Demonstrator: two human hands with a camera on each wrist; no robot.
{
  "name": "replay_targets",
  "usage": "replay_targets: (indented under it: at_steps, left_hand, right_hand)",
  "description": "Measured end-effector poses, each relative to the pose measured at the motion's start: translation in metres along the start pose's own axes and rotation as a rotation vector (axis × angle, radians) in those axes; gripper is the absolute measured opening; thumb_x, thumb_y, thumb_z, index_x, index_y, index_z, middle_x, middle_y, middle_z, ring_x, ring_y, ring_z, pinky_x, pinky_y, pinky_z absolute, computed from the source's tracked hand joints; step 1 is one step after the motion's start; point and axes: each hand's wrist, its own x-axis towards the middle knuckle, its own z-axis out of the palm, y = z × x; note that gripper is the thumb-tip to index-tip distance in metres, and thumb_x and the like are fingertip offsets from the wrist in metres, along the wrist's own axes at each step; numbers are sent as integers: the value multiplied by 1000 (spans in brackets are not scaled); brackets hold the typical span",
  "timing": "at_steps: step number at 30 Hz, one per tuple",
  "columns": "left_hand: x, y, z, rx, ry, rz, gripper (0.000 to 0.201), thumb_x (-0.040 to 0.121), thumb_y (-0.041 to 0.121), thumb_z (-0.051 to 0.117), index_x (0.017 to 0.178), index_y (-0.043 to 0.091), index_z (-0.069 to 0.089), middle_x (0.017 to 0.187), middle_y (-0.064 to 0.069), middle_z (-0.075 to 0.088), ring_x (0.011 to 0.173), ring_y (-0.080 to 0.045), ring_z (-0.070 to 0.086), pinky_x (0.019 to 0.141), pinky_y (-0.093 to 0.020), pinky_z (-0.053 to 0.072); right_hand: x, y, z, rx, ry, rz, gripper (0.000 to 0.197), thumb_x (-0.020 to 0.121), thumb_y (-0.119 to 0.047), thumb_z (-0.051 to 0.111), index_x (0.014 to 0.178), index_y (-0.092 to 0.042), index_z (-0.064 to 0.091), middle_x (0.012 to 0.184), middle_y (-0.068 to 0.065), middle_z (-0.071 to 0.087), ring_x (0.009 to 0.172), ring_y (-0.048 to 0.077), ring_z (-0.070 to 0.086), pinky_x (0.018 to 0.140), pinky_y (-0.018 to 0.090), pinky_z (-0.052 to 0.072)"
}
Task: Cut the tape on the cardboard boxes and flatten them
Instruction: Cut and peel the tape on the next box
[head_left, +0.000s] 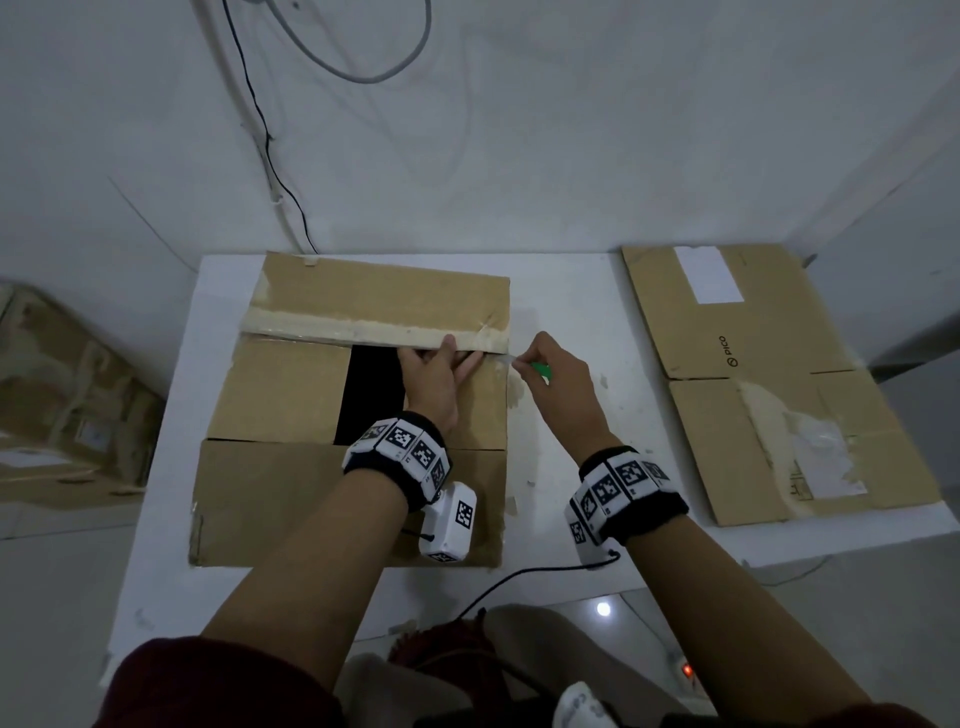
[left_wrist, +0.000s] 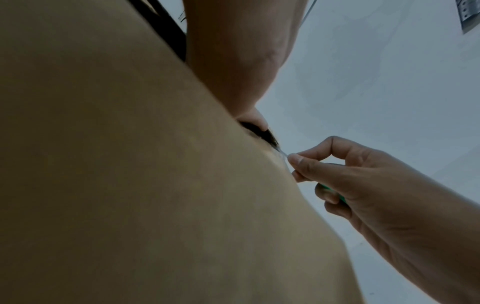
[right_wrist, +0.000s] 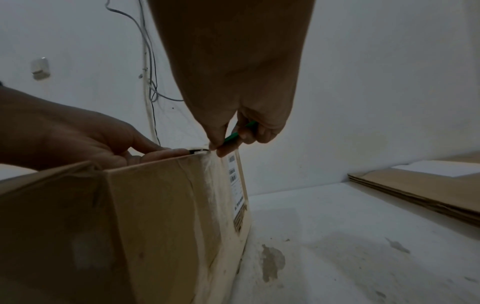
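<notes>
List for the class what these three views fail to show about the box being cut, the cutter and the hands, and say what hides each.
- Cutter: only slivers of green handle show; the right hand covers the rest, and the blade tip is too small to judge.
- Box interior: the gap between the flaps is black in the head view.
- Left hand fingertips: tucked under the taped flap.
- Side label: print blurred, right wrist view.
- Left wrist view: cardboard fills most of it.

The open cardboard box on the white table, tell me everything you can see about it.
The cardboard box is brown corrugated board standing upright on the white table, top partly open with a dark gap between its inner flaps. A pale tape strip runs along the far flap's edge, and a printed label sits on its right side. The left hand rests on an inner flap; the right hand holds a green-handled cutter at the right top corner.
</notes>
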Motion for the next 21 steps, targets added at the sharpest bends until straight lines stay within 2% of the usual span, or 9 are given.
replay_targets:
  at_steps: [3, 10, 13, 14, 16, 18, 19, 21]
  left_hand:
    - [4, 3, -1, 4, 3, -48, 42, 97, -4, 46, 134, 9, 30, 126, -15, 51, 91, -19, 66, 86, -42, 57]
    - [9, 9, -2, 21, 3, -64, 45, 97, -6, 44, 136, 7, 28, 134, -21, 47, 96, -23, 64, 83, -43, 57]
    - [3, 5, -6, 89, -72, -90, 46, 97, -5, 44, 139, 8, 28, 131, -17, 50, 96, -21, 64, 81, -39, 59]
    - [-2, 2, -7, 111, -84, -84, 43, 98, -4, 44, 137, 7, 29, 128, -16, 51, 95, -20, 65, 81, -37, 59]
    - [-7, 1, -7, 125, -79, -40, 33, 98, -1, 46, 128, 6, 34, 126, -17, 51, 91, -18, 68, 83, -38, 58]
    - [-5, 4, -4, 92, -79, -13, 24, 98, 2, 49, 119, 7, 38, 124, -18, 53, 89, -18, 70, 86, -42, 57]
    - [-3, 7, -1, 79, -84, 6, 22, 97, 3, 52, 115, 8, 41, 122, -17, 55, 91, -20, 70, 87, -43, 57]
    - [1, 14, 6, 101, -103, 56, 21, 94, 6, 58, 109, 7, 44, 116, -16, 60, 95, -24, 70, 86, -42, 57]
  right_hand:
    - [7, -2, 3, 30, -3, 16, 19, 98, -19, 58, 84, -10, 48, 77, 2, 60, 76, 22, 58, 70, 39, 50]
    - [21, 3, 11, 60, 5, 36, 17, 97, -11, 58, 84, -8, 48, 78, 3, 61, 75, 20, 57, 69, 34, 48]
    - [40, 10, 4, 93, 104, 42, 18, 97, -6, 55, 82, -4, 44, 78, 16, 59, 71, 31, 56, 64, 31, 43]
    - [48, 12, -1, 102, 90, 52, 18, 96, -4, 55, 82, -4, 45, 79, 17, 60, 74, 34, 57, 64, 29, 43]
    - [61, 12, -8, 104, 9, 75, 15, 97, -6, 55, 84, -5, 48, 82, 14, 63, 77, 27, 61, 65, 19, 43]
    - [60, 14, -9, 115, -9, 100, 10, 99, -12, 54, 92, -7, 51, 85, 6, 64, 75, 9, 62, 63, 8, 41]
    - [54, 17, -8, 124, 32, 117, 8, 100, -13, 53, 96, -7, 52, 85, 3, 64, 75, 3, 60, 62, 7, 42]
    - [34, 34, -3, 140, 145, 205, 7, 100, -11, 51, 105, -6, 53, 85, 2, 64, 73, 3, 58, 59, 8, 41]
